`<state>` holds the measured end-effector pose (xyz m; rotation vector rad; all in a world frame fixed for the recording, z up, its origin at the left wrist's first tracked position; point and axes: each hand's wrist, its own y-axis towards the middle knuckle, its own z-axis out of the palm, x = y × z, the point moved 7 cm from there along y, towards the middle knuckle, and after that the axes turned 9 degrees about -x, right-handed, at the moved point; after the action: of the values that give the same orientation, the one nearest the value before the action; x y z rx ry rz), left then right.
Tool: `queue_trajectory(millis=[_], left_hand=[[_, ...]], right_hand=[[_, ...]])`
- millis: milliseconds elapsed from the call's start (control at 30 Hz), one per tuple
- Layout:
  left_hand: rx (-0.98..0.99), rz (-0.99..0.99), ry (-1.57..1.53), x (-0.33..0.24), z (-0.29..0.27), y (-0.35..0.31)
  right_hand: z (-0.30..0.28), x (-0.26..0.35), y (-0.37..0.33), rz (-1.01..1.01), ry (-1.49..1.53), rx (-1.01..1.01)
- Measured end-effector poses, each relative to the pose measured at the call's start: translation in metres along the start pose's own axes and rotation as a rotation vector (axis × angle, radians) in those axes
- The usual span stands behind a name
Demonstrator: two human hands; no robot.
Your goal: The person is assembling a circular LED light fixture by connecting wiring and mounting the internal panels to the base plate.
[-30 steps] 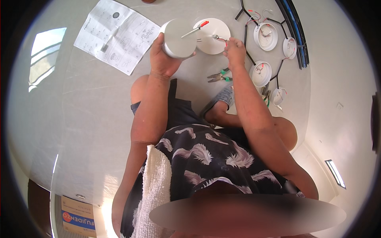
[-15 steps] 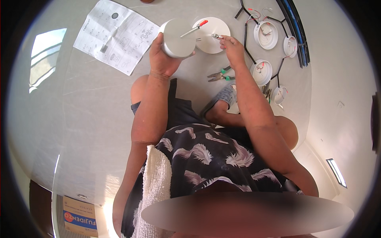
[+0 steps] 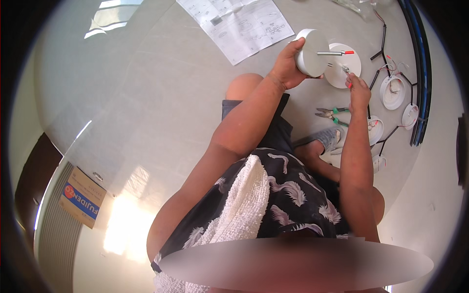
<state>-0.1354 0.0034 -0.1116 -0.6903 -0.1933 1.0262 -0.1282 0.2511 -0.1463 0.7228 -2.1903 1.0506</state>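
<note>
My left hand is wrapped round a white round drum-shaped housing, tilted with its flat face to the right. From that face sticks out a thin pale rod with a red tip, and two short prongs show below it. Fingers pinched, my right hand grips a small shiny metal fitting; a bit of red shows at the fingertips. Behind the fitting lies a white disc on the floor. Green-handled pliers rest nearer to me, left of my right forearm.
An instruction sheet is spread on the grey floor at the far side. To the right lie several white round housings joined by black cables, beside a thick bundle of black tubing. A cardboard box stands at left.
The view has swung, so the scene sits further right. The rod on the housing now points more level to the right. Both hands keep their hold.
</note>
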Motion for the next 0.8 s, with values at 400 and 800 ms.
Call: queue_trajectory(millis=[400, 800], left_hand=[[0.066, -0.01, -0.013, 0.006, -0.004, 0.006], [0.015, -0.027, 0.005, 0.006, -0.001, 0.004]], right_hand=[[-0.003, 0.008, -0.008, -0.08, -0.081, -0.008], [0.001, 0.0, -0.012, 0.082, 0.029, 0.047]])
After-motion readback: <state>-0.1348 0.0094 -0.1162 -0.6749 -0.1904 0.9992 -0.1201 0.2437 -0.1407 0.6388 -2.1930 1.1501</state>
